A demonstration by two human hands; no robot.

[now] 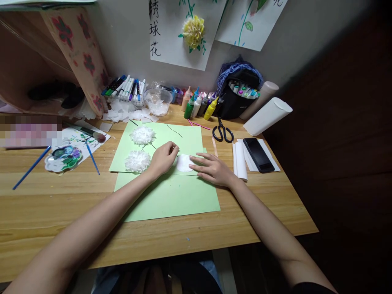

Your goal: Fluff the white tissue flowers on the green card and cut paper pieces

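Observation:
A small white paper piece [183,163] with rounded corners lies on the light green sheets [171,196]. My right hand [213,168] rests with fingers stretched out and apart, its fingertips on the paper's right side. Just left of the paper, my left hand [165,157] is closed, fingers curled and thumb against them; whatever they may hold is hidden. Beside my left wrist sits one ruffled white paper flower [137,161], and a second ruffled flower [142,135] lies farther back. A thin dark wire [174,130] curves across the green sheet behind my left hand.
Black-handled scissors [223,132], paint bottles [199,105] and a plastic tub [158,102] stand toward the wall. On the right are folded white paper [239,161] and a phone [259,155]. Leftward lie a paint palette [63,158] and brushes [91,155].

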